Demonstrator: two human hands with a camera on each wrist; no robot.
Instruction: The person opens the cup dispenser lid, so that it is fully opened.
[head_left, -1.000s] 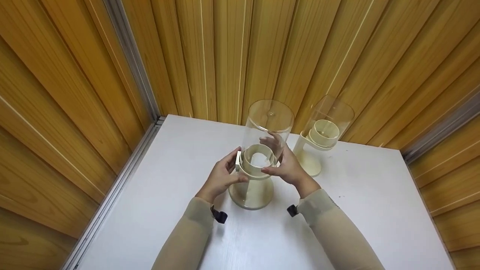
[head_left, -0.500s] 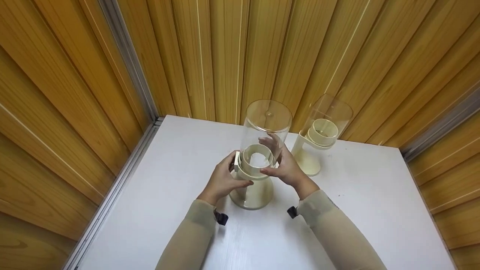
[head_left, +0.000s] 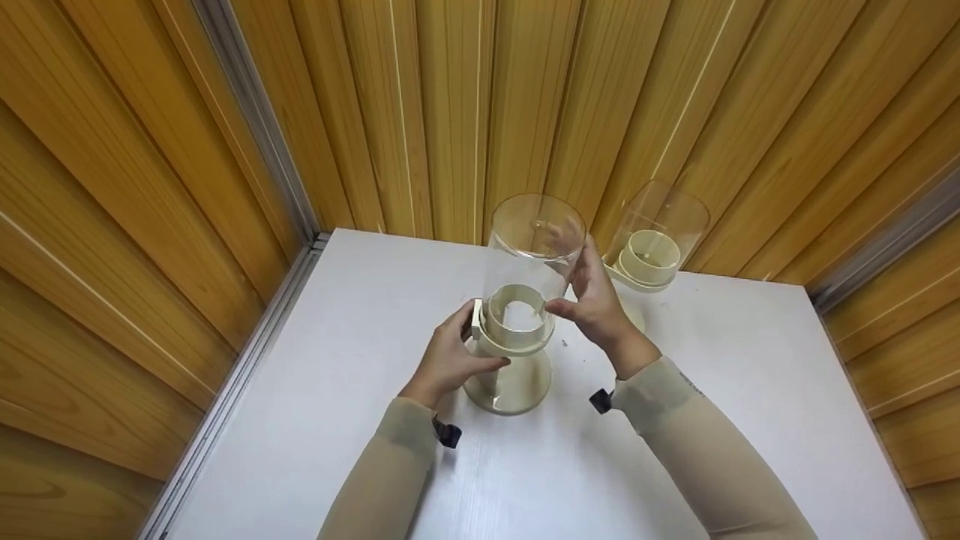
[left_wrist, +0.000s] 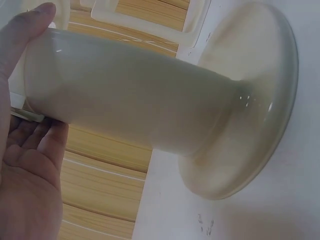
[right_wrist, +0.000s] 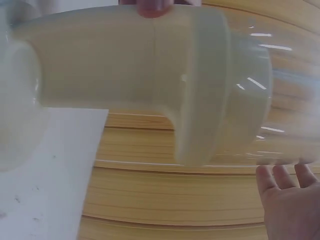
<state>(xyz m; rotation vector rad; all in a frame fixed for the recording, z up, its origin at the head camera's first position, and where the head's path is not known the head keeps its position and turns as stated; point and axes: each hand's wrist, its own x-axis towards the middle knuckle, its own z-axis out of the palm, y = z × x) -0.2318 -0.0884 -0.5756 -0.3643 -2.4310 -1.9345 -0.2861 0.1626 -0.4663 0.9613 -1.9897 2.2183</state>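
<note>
A cream stand (head_left: 516, 375) with a round foot stands upright on the white table. At its top, a ring holder (head_left: 517, 341) carries a clear tall cylinder (head_left: 529, 262) with a cream collar inside its lower end. My left hand (head_left: 448, 358) grips the stand just below the ring, thumb in front and fingers behind; the left wrist view shows this grip (left_wrist: 35, 155) up close. On the cylinder's right side is my right hand (head_left: 600, 307), fingers spread behind the clear wall and thumb apart in front. In the right wrist view its fingertips (right_wrist: 281, 172) are right at the cylinder's edge.
A second, similar cream stand with a clear container (head_left: 660, 217) stands behind to the right, partly hidden by my right hand. Wood-slat panels (head_left: 442, 112) rise behind the white table (head_left: 360, 300), and a metal rail (head_left: 247, 360) runs along its left edge.
My right hand has moved up and right, from around the ring to the side of the clear cylinder. The left thumb has slid slightly right across the stand, and its hold continues.
</note>
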